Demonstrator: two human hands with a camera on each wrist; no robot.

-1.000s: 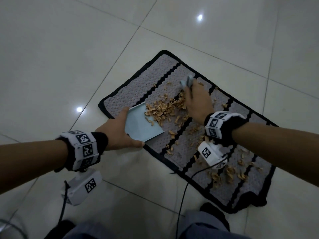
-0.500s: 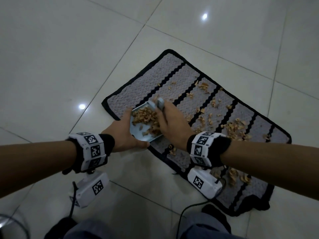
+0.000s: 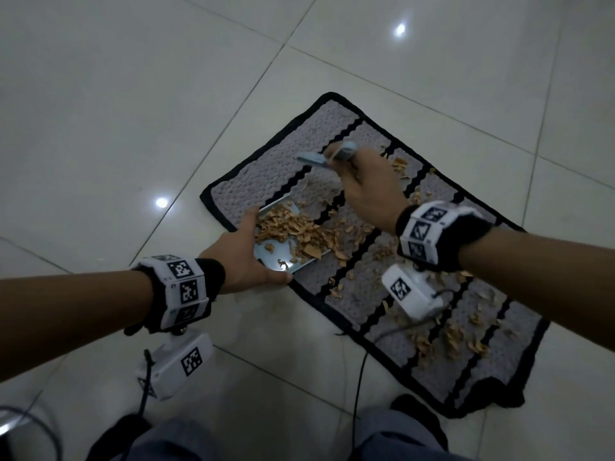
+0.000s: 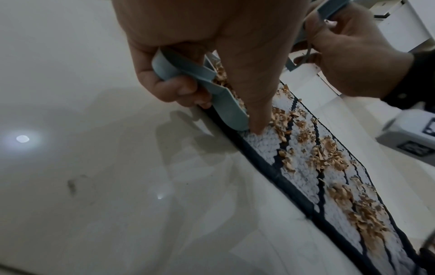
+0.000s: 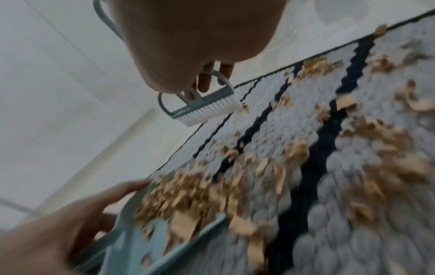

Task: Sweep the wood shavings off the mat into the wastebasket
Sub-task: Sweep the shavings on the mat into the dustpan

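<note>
A grey mat (image 3: 336,128) with black stripes lies on the tiled floor, strewn with tan wood shavings (image 3: 452,337). My left hand (image 3: 243,257) grips a pale blue dustpan (image 3: 283,261) at the mat's near left edge; a heap of shavings (image 3: 293,227) lies in it and spills over its lip. In the left wrist view the fingers curl round the dustpan's handle (image 4: 186,72). My right hand (image 3: 369,188) holds a small blue brush (image 3: 329,156) lifted above the mat's far part. Its white bristles (image 5: 207,111) hang just over the mat (image 5: 259,115). No wastebasket is in view.
Glossy pale floor tiles (image 3: 133,111) surround the mat. A dark cable (image 3: 357,387) runs from my right wrist camera down across the mat's near edge. My knees (image 3: 392,437) and a dark shoe show at the bottom. A curved wire rim (image 3: 33,424) sits bottom left.
The right hand swept shavings into the dustpan, then lifted the brush away to the mat's far side. The left hand kept the dustpan at the mat's edge, now heaped with shavings.
</note>
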